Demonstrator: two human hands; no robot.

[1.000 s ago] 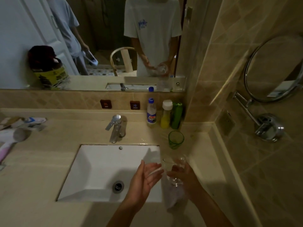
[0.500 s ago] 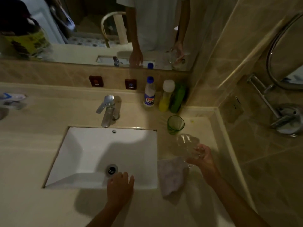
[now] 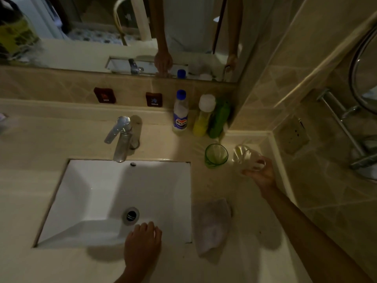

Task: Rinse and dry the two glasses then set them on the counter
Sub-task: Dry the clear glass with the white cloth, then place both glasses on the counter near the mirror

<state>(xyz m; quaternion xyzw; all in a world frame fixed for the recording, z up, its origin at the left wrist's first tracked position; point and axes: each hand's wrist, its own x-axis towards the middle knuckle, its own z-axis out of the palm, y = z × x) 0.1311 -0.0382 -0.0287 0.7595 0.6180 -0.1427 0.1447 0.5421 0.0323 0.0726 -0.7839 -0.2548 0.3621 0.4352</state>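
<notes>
My right hand [image 3: 260, 175] grips a clear glass [image 3: 245, 157], tilted, low over the beige counter [image 3: 234, 186] near the right wall. Just left of it a green glass [image 3: 216, 155] stands upright on the counter. A pale cloth [image 3: 211, 223] lies on the counter at the sink's right edge, apart from both hands. My left hand [image 3: 142, 242] rests on the front rim of the white sink [image 3: 98, 197], fingers loosely curled, holding nothing.
A chrome tap [image 3: 122, 137] stands behind the sink. Three bottles stand in the back corner: white with blue cap [image 3: 180, 113], yellow [image 3: 204, 117], green [image 3: 219, 120]. A tiled wall with a round mirror on a metal arm [image 3: 346, 127] bounds the right side.
My right hand has carried the clear glass from over the sink edge to beside the green glass. My left hand let go and dropped to the sink's front rim; the cloth now lies on the counter.
</notes>
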